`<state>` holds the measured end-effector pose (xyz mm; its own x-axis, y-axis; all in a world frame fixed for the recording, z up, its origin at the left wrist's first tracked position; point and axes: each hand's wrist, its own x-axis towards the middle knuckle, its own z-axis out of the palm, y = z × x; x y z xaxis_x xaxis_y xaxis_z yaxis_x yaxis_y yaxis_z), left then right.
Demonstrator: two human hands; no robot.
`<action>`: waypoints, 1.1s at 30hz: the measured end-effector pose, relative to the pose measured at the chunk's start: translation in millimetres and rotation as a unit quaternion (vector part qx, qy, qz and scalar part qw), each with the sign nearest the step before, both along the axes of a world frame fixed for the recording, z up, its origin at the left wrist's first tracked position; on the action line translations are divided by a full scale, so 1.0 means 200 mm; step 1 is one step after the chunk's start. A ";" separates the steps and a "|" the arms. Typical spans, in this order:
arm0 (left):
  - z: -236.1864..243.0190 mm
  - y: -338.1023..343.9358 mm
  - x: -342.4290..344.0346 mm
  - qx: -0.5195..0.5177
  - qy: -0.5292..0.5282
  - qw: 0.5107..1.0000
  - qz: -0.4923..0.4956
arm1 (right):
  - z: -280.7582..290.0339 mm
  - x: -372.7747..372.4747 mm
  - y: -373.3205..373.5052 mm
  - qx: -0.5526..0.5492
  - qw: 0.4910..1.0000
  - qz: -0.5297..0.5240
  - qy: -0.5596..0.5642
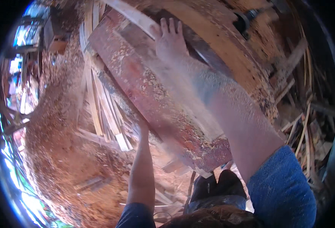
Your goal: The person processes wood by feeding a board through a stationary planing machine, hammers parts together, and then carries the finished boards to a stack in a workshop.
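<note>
My right hand (170, 41) is open, fingers spread over the far part of a worn reddish bench top (127, 68), beside the end of a long pale wood strip (131, 15) and a dark slot. My forearm lies above a pale, dusty board (190, 116) along that top, which is scattered with shavings. My left hand (139, 128) is at the bench's left edge, near a bundle of thin wood strips (110, 117); its fingers are blurred and partly hidden, so its grip is unclear.
A dark metal fitting (243, 24) sits at upper right on brown timber. Loose boards and offcuts (300, 133) crowd the right side. A sawdust heap (61, 144) covers much of the left, with small wood pieces on it. Bright gaps show along the far left.
</note>
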<state>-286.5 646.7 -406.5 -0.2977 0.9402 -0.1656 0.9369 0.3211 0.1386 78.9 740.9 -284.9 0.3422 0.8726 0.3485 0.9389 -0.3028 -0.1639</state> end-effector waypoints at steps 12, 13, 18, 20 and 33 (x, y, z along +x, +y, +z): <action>-0.07 -0.13 -0.06 0.063 0.010 0.997 -0.054 | 0.26 -0.15 1.05 -0.169 0.985 0.043 0.015; -0.08 -0.11 -0.05 0.089 0.017 0.994 -0.064 | 0.28 -0.08 1.15 -0.212 0.973 0.063 0.067; -0.09 -0.08 -0.02 0.054 -0.013 0.996 -0.068 | 0.06 0.12 1.39 -0.175 0.983 0.058 0.011; -0.09 -0.09 -0.03 0.059 -0.014 0.997 -0.056 | 0.07 0.11 1.44 -0.193 0.978 0.073 0.009; -0.05 -0.08 -0.04 0.043 -0.043 0.996 -0.063 | 0.30 0.32 1.95 -0.242 0.940 0.162 -0.181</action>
